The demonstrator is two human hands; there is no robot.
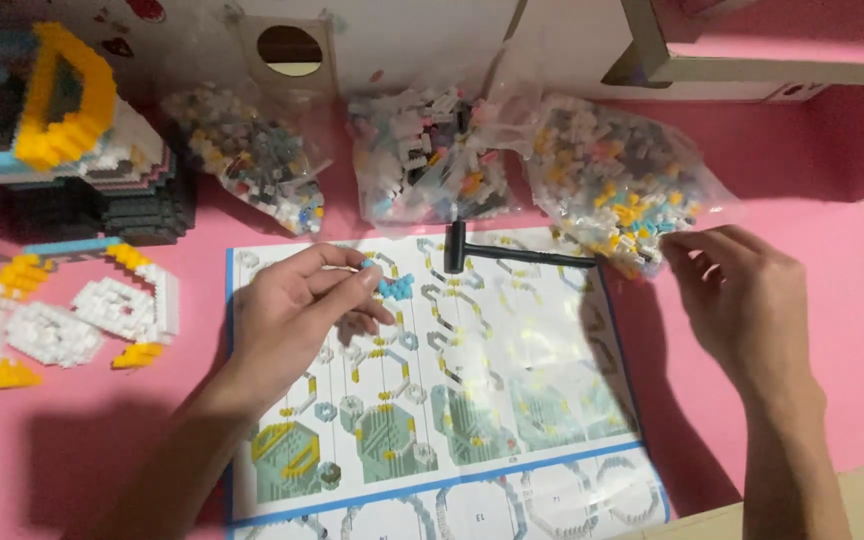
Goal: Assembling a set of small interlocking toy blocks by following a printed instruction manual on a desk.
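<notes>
A part-built block model [57, 110] is cut off at the left edge, with loose white and yellow sections [72, 315] lying below it. A small light-blue block piece [395, 287] is pinched between the fingertips of the left hand [302, 315] above the instruction sheet [512, 400], whose bottom is cropped. A black mallet [512, 255] lies on the sheet's top. The right hand [747, 300], fingers loosely curled, touches the rightmost bag of blocks [612, 185]; what is gripped cannot be told. Bare pink table [852, 330] is left at right.
</notes>
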